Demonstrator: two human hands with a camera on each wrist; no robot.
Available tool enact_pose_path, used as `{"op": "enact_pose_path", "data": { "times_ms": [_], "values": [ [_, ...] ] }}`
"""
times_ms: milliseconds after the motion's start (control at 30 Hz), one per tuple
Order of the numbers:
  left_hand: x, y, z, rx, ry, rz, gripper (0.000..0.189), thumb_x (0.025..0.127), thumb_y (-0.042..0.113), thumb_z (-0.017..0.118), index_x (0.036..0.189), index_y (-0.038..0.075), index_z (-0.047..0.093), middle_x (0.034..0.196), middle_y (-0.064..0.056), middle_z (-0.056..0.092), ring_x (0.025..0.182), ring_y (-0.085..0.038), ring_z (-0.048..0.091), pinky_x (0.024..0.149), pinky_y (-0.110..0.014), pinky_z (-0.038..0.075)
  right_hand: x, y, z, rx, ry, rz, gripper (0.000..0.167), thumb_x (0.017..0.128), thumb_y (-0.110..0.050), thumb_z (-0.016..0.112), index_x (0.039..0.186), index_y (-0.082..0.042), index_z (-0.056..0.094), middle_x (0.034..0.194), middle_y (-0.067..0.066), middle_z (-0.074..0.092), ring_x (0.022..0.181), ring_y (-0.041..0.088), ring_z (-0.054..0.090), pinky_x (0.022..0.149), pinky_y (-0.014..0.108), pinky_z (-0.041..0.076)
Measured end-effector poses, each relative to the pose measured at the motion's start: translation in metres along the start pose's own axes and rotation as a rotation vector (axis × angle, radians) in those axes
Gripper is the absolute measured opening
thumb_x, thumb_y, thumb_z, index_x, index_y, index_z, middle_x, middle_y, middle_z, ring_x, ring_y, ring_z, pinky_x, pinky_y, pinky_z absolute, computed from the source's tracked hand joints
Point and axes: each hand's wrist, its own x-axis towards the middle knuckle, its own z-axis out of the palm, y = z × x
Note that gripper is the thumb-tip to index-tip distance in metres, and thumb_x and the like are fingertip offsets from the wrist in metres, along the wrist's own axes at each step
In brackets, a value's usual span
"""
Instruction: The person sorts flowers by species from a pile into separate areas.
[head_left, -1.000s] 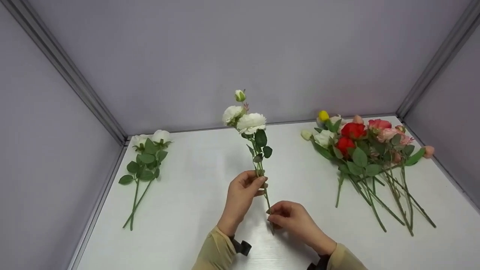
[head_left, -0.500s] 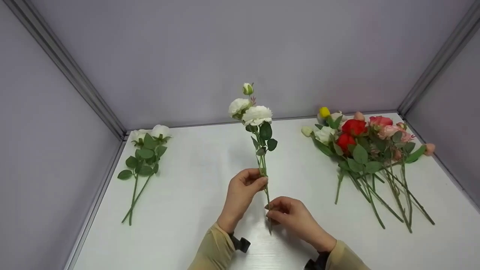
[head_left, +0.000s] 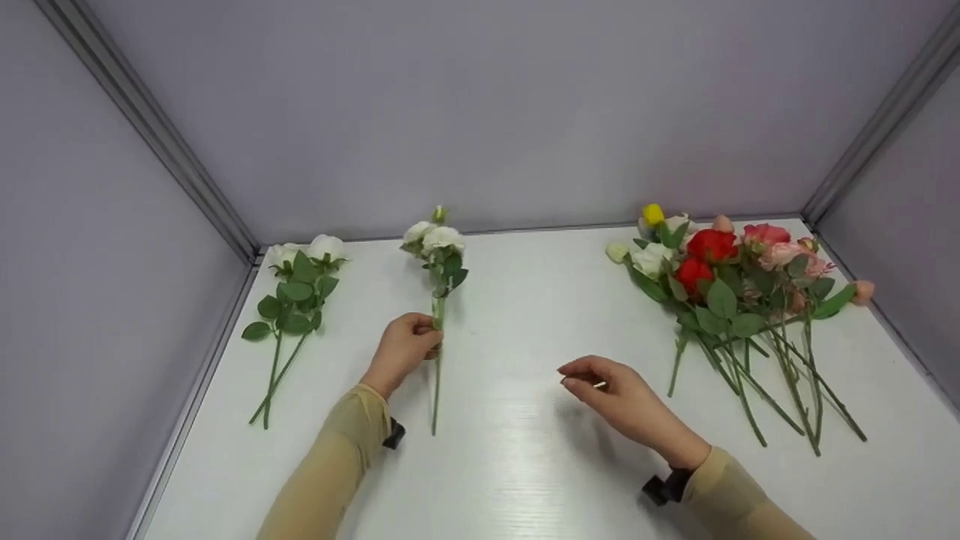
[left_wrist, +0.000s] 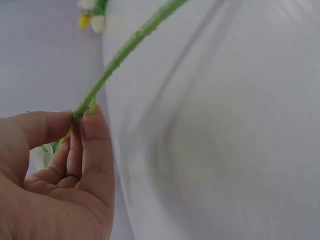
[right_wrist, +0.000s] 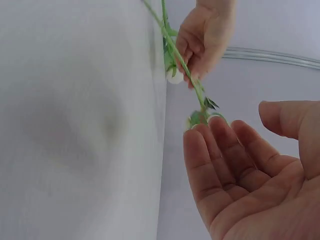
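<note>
my left hand (head_left: 405, 346) pinches a white spray (head_left: 448, 266) by its stem, thumb against fingers, over the left-middle of the worktop (head_left: 487, 465); the blooms point to the far side and the bare stem end to the near side. my right hand (head_left: 619, 397) hovers right of it, well apart, fingers loosely bent and thumb spread away from them. two white roses (head_left: 298, 296) lie at the far left, stems crossed. red (head_left: 711, 245), pink (head_left: 780, 253) and other flowers lie heaped at the far right, a yellow bud (head_left: 653, 215) among them.

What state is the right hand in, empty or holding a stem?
Empty: the right hand shows thumb and fingers apart, nothing held between them.
</note>
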Motion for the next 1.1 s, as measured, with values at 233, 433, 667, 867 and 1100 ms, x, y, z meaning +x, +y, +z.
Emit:
{"op": "enact_pose_path", "data": {
  "times_ms": [233,433,667,867,1100],
  "values": [
    [0.016,-0.012,-0.023,0.189,-0.031,-0.111,0.03,0.1,0.009,0.064,0.127,-0.004,0.063,0.116,-0.017,0.064,0.093,-0.023,0.064,0.078,-0.035,0.056,-0.002,0.012,-0.011,-0.101,0.022,0.037,0.034,0.1,-0.04,0.067,0.122,-0.015,0.071,0.114,-0.003,0.07,0.101,0.018,0.064,0.084,0.038,0.055],
    [0.025,-0.013,-0.016,0.238,-0.02,-0.083,0.029,0.099,0.01,0.066,0.125,-0.002,0.065,0.114,-0.015,0.066,0.091,-0.021,0.064,0.077,-0.033,0.055,-0.003,0.016,-0.008,-0.106,0.01,0.029,0.031,0.101,-0.037,0.067,0.121,-0.014,0.072,0.112,-0.005,0.071,0.101,0.018,0.064,0.086,0.039,0.055],
    [0.022,-0.013,-0.021,0.293,0.026,-0.062,0.049,0.101,0.026,0.066,0.14,-0.001,0.055,0.129,-0.019,0.06,0.112,-0.03,0.061,0.093,-0.044,0.052,-0.005,0.022,-0.019,-0.123,0.029,0.03,0.031,0.101,-0.035,0.067,0.121,-0.011,0.072,0.113,-0.003,0.071,0.102,0.019,0.065,0.084,0.037,0.055],
    [0.004,0.001,-0.007,0.544,0.086,0.191,0.067,0.102,0.036,0.065,0.155,0.005,0.04,0.154,-0.022,0.039,0.143,-0.039,0.036,0.115,-0.053,0.036,-0.009,0.039,-0.055,-0.195,0.137,0.054,0.031,0.102,-0.033,0.066,0.121,-0.008,0.072,0.114,0.003,0.071,0.101,0.023,0.064,0.081,0.037,0.055],
    [-0.028,0.023,0.049,0.8,-0.075,0.485,0.078,0.102,0.045,0.063,0.163,0.013,0.027,0.166,-0.016,0.024,0.152,-0.037,0.021,0.123,-0.052,0.019,-0.025,0.056,-0.118,-0.296,0.303,0.135,0.045,0.104,-0.045,0.058,0.126,-0.008,0.07,0.114,0.011,0.07,0.098,0.026,0.063,0.076,0.036,0.052]
  ]
}}
